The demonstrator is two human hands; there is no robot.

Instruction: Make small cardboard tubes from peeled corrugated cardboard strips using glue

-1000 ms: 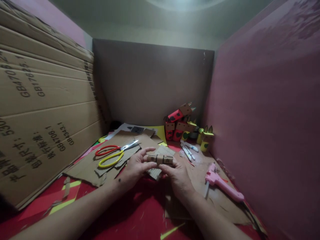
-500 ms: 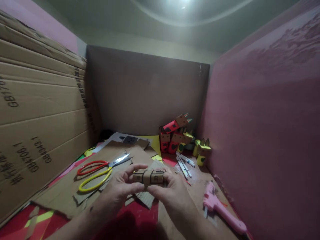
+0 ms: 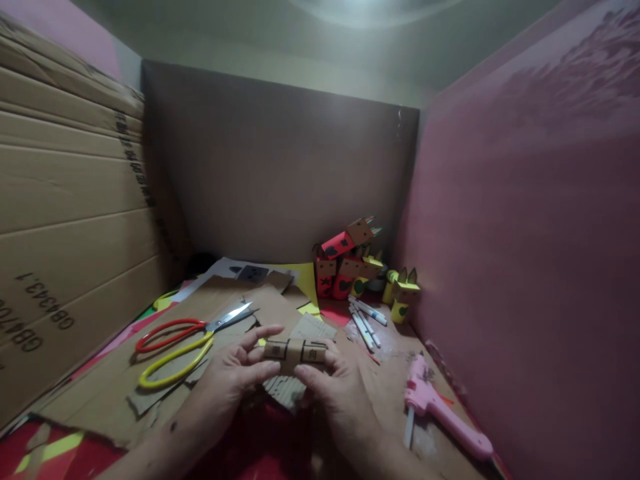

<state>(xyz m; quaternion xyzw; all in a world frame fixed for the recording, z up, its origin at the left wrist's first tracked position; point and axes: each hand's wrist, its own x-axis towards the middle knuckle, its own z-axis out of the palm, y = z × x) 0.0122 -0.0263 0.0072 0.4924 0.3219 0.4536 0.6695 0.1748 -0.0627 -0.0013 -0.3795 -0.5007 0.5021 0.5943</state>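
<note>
The scene is viewed by one head-worn camera, set above the near edge of the worktop [image 3: 267, 450] and faced forward and down across it. The left hand [image 3: 227, 373] and right hand [image 3: 345, 390] are seen from behind at close range. Beyond the far edge, a grey panel [image 3: 280, 167] is faced; a cardboard wall [image 3: 75, 193] and a pink wall [image 3: 530, 220] are taken in obliquely.

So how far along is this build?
Looks done: red figures and yellow figures at the back, already decorated. In hand: bare cardboard piece, between left hand and right hand. Probably left: coloured covering and cutouts, if it's to match; neither shows on it.
</note>
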